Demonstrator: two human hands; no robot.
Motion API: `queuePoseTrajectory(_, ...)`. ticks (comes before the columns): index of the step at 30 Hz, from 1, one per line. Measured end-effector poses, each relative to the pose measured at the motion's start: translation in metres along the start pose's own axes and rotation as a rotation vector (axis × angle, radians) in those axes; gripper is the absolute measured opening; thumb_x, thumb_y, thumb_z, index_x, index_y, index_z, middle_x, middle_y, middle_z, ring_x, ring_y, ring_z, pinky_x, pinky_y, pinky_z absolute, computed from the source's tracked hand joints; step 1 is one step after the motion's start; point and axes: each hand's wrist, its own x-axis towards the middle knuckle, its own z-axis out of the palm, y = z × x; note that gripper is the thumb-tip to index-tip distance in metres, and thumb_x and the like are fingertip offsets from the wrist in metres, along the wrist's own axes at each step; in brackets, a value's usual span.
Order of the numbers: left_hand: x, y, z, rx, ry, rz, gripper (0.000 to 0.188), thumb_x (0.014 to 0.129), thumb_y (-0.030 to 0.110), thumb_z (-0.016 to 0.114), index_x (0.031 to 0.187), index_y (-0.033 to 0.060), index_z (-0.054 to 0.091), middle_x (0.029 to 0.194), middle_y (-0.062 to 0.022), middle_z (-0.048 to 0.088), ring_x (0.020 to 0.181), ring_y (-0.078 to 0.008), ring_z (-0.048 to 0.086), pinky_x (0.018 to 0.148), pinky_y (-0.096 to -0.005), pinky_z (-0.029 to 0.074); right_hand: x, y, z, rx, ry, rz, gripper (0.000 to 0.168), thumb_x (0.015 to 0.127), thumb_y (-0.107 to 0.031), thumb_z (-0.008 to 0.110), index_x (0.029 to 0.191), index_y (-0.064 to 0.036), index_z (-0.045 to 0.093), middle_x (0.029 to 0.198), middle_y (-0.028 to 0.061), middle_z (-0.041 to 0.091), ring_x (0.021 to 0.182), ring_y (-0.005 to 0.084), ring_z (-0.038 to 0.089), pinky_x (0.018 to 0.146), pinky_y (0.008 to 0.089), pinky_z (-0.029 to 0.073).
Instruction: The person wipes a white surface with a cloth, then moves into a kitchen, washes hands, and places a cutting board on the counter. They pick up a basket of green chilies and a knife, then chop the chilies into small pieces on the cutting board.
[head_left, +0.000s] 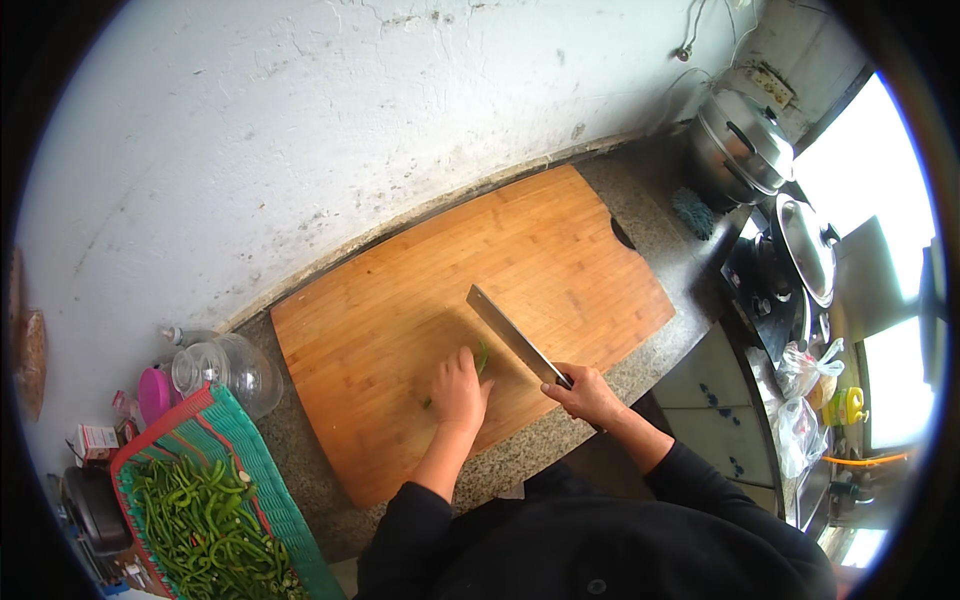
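A large wooden cutting board (420, 277) lies on the stone counter before me. My right hand (586, 392) grips the handle of a cleaver (514, 334), whose blade slants up and left over the board. Left of it, my left hand (459, 386) is low over the board with its palm down. A green chili pepper (482, 356) shows beside its fingertips, and a small green piece (427, 403) lies at its other side. Whether the fingers hold the pepper is hard to see. At the lower left, a green and red woven basket (281, 480) holds many green chili peppers (202, 517).
A clear glass jar (244, 371) and a pink lid (154, 397) stand behind the basket. The wall (300, 135) runs along the board's far side. At right are a steel steamer pot (739, 146), a blue scrubber (692, 213), a lidded pan (806, 247) on the stove and plastic bags (799, 435).
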Motion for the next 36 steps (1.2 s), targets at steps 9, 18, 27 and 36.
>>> queuePoseTrajectory(9, -0.013, -0.01, 0.005, -0.248, 0.256, 0.188, 0.036, 0.065, 0.006, 0.073, 0.099, 0.0034, 0.061, 0.114, -0.0149, 0.052, 0.099, -0.0346, 0.052, 0.083, -0.0417, 0.047, 0.014, -0.002, -0.006, -0.05, -0.06, -0.042, 0.043, 0.082, -0.032, 0.064, 0.113, -0.002, 0.06, 0.066, 0.0117, 0.058, 0.062, 0.0185, 0.057, 0.06, 0.0326, 0.047)
queuePoseTrajectory(18, -0.017, -0.015, 0.031, -0.269, 0.349, 0.141, 0.027, 0.068, 0.0, 0.068, 0.095, 0.0014, 0.063, 0.109, -0.0159, 0.054, 0.098, -0.0351, 0.053, 0.081, -0.041, 0.048, 0.004, -0.007, 0.006, -0.322, -0.045, -0.207, 0.039, 0.08, -0.034, 0.062, 0.109, -0.008, 0.061, 0.073, 0.0155, 0.064, 0.073, 0.0326, 0.064, 0.068, 0.0397, 0.051)
queuePoseTrajectory(27, -0.011, -0.016, 0.037, -0.361, 0.447, 0.195, 0.02, 0.07, -0.004, 0.063, 0.09, -0.0008, 0.063, 0.101, -0.0147, 0.058, 0.095, -0.0337, 0.056, 0.08, -0.0405, 0.049, 0.033, 0.007, 0.0, -0.331, -0.085, -0.18, 0.027, 0.081, -0.02, 0.055, 0.103, -0.006, 0.062, 0.069, 0.0177, 0.061, 0.066, 0.0358, 0.061, 0.062, 0.0427, 0.049)
queuePoseTrajectory(36, -0.009, -0.018, 0.038, -0.339, 0.448, 0.174, 0.016, 0.07, -0.003, 0.063, 0.086, -0.0002, 0.064, 0.099, -0.0139, 0.06, 0.094, -0.0319, 0.057, 0.078, -0.0387, 0.05, 0.017, -0.037, 0.011, -0.446, 0.047, -0.226, 0.022, 0.086, -0.026, 0.052, 0.094, -0.009, 0.064, 0.071, 0.0186, 0.061, 0.07, 0.0383, 0.06, 0.062, 0.0463, 0.048)
